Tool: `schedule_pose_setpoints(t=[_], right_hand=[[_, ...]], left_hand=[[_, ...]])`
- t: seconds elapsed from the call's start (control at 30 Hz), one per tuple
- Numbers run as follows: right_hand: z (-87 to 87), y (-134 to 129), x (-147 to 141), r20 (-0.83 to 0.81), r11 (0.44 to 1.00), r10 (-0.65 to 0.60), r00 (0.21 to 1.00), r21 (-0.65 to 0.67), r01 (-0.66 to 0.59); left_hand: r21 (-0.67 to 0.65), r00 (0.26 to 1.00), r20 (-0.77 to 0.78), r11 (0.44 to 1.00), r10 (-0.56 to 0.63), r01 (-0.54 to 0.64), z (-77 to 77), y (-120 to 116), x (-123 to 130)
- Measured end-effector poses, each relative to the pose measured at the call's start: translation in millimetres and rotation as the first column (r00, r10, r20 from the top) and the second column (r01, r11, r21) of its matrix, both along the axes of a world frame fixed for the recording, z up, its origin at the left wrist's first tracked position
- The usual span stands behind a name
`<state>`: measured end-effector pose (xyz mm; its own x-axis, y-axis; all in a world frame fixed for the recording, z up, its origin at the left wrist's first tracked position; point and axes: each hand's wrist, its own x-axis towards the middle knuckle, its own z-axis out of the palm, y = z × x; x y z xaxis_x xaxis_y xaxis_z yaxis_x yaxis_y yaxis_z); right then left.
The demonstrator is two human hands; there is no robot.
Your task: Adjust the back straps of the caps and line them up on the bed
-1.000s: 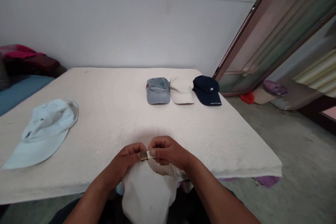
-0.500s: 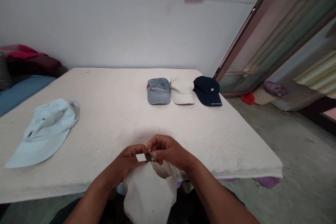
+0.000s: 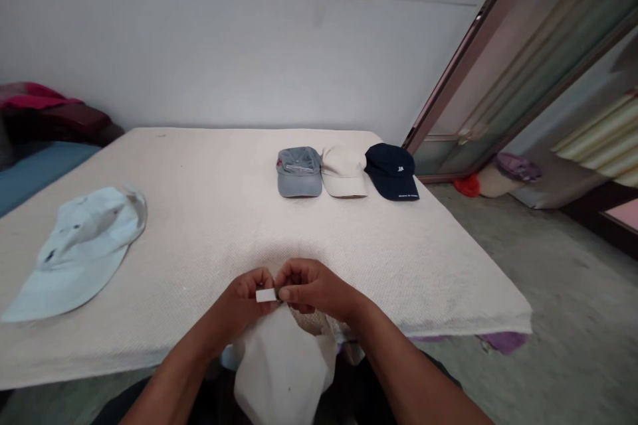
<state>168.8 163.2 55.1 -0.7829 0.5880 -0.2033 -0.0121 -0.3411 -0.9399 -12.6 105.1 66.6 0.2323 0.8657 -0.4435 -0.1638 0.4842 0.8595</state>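
Observation:
A white cap [image 3: 284, 365] hangs below my hands at the near edge of the table, its crown towards me. My left hand [image 3: 249, 295] is closed on the cap's back strap, where a small white strap end [image 3: 266, 295] shows. Right beside it, my right hand [image 3: 309, 289] pinches the same strap near its buckle, which the fingers mostly hide. A light blue cap [image 3: 80, 249] lies to the left. Farther back sit a grey cap [image 3: 299, 172], a cream cap [image 3: 343, 172] and a navy cap [image 3: 392, 171] in a row.
A cream textured cover [image 3: 209, 212] lies over the table, which meets a white wall [image 3: 199, 53]. Dark and pink bundles [image 3: 50, 109] rest on a blue surface at the left. A sliding door [image 3: 468, 80] and concrete floor [image 3: 558, 265] are on the right.
My right fingers have shifted slightly and now cover the brownish buckle seen before. The view has moved a little; the caps on the table stay in place.

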Motion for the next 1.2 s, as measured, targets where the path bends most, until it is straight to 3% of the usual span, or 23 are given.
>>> schedule_pose_setpoints(t=[0.17,0.27,0.47,0.77,0.9,1.07,1.2], right_hand=[[0.8,0,0,0.032,1.0,-0.025,0.999,0.006,0.025],[2.8,1,2,0.003,1.0,-0.003,1.0,0.0,0.003],[4.2,7,13,0.04,1.0,0.004,0.999,-0.02,-0.004],[3.0,3,6,0.001,0.999,0.001,1.0,-0.034,-0.001],[3.9,1,2,-0.021,1.0,0.01,1.0,-0.008,-0.01],[2.9,2,3,0.022,1.0,0.001,1.0,0.015,-0.001],[-0.5,2,3,0.031,0.999,0.017,0.999,0.028,-0.018]], left_hand=[[-0.039,0.986,0.158,0.997,-0.059,0.066,-4.5,-2,-3],[0.02,0.97,0.228,0.996,-0.086,0.084,-6.4,-2,-6],[0.041,0.992,0.127,0.999,0.003,-0.008,-5.8,0,-9],[0.095,0.995,0.083,0.995,-0.052,0.044,-7.6,0,-7],[0.019,0.994,0.107,1.0,-0.007,0.005,-3.4,-2,-4],[-0.107,0.969,0.244,0.994,0.034,-0.008,-0.8,-2,-3],[-0.093,0.978,0.204,0.995,0.046,-0.027,-3.4,-2,-3]])
